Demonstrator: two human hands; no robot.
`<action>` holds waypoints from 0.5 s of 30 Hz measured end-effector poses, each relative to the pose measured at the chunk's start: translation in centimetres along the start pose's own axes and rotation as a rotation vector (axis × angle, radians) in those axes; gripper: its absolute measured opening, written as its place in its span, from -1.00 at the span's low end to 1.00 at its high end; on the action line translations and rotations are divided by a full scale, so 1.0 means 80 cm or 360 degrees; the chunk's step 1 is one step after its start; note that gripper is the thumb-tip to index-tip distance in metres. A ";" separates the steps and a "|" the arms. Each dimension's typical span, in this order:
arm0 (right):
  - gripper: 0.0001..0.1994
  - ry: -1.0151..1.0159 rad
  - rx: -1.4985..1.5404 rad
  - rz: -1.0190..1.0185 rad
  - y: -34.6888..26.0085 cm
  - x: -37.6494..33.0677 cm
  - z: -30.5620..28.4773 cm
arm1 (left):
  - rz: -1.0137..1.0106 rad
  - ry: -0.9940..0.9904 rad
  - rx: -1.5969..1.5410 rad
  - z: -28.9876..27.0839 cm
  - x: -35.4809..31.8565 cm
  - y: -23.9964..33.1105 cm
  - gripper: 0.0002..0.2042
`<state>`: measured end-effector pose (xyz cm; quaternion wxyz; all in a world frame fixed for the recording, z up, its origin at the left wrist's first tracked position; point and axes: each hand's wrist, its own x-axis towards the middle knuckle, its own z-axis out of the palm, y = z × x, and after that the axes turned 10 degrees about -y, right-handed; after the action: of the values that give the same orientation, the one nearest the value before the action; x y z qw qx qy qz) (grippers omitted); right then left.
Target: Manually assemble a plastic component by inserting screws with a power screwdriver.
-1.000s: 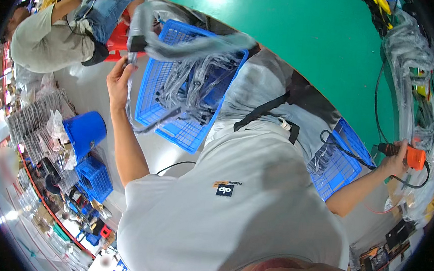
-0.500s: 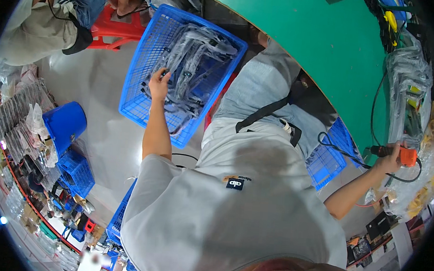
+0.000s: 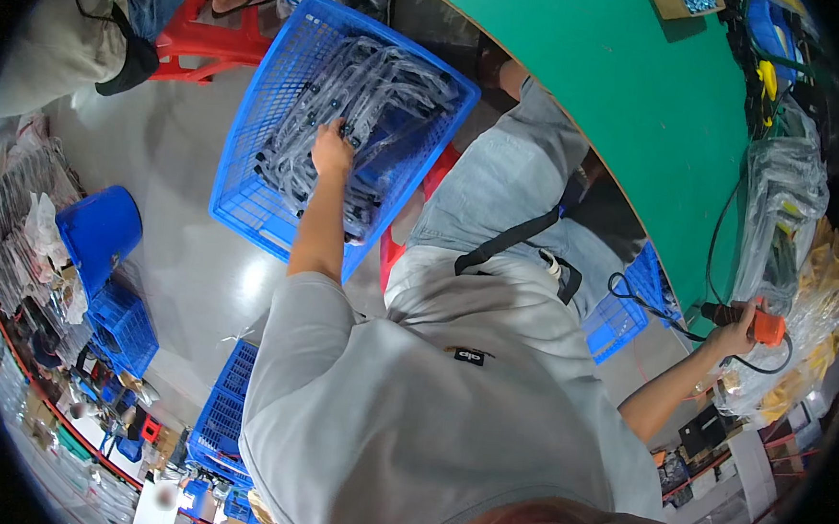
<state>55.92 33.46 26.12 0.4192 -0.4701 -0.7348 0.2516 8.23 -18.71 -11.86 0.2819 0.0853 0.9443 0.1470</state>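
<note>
My left hand (image 3: pixel 333 149) reaches into a blue plastic basket (image 3: pixel 245 136) full of long parts wrapped in clear plastic (image 3: pixel 377 87). Its fingers are closed at a dark end of one wrapped part (image 3: pixel 345 129), which lies among the others. At the right edge of the green table, my right hand (image 3: pixel 734 337) is wrapped round a corded power tool (image 3: pixel 770 329) with an orange end and a black front. The tool's tip points left, and a black cable loops beside it.
The green table (image 3: pixel 623 73) bears a small box of blue pieces (image 3: pixel 697 2) and a clear plastic bag (image 3: pixel 778 217). A red stool (image 3: pixel 212 43) and a seated person (image 3: pixel 58 48) are at upper left. A blue bin (image 3: pixel 104 233) stands on the floor.
My left hand has moved right and deeper over the wrapped parts in the basket. My right hand still holds the tool. The view has shifted, bringing the small box into sight.
</note>
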 end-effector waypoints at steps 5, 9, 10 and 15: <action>-0.63 -0.0238 -0.0532 -0.0025 -0.009 0.009 0.033 | 0.0082 -0.0214 -0.0438 0.002 0.035 -0.040 -0.65; -0.54 -0.0496 -0.1074 -0.0114 0.008 0.015 0.070 | -0.0217 -0.0419 -0.1110 0.041 0.071 -0.110 -0.66; -0.52 -0.0652 -0.1091 -0.0111 0.004 0.014 0.085 | -0.0382 -0.0470 -0.1121 0.039 0.076 -0.119 -0.62; -0.47 -0.0894 -0.0990 -0.0074 -0.027 -0.004 0.155 | -0.0485 -0.0965 -0.0414 0.069 0.122 -0.149 -0.47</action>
<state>44.35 32.52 21.17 0.0463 -0.4706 -0.8720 0.1266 2.35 -26.32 -25.12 0.5763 -0.0531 0.7931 0.1900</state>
